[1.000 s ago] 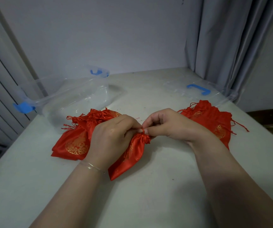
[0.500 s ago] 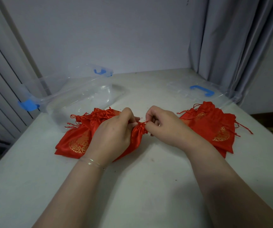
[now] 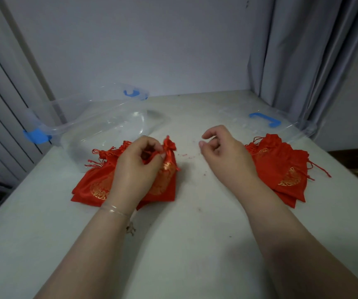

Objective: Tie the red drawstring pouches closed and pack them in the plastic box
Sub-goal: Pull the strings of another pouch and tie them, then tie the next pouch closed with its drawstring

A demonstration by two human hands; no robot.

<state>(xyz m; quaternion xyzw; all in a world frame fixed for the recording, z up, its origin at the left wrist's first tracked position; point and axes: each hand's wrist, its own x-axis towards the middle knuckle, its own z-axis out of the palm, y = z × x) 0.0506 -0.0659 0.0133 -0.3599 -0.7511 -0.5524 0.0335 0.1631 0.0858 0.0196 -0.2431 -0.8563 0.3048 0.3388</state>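
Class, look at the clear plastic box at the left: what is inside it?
Through the clear walls of the plastic box no red pouch shows; it looks empty. Its near corner is covered by the left pile of pouches, so that part cannot be checked.

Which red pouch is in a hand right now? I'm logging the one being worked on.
The pouch with the gathered neck, held by the left hand above the left pile. The right pile lies untouched; the right hand holds nothing.
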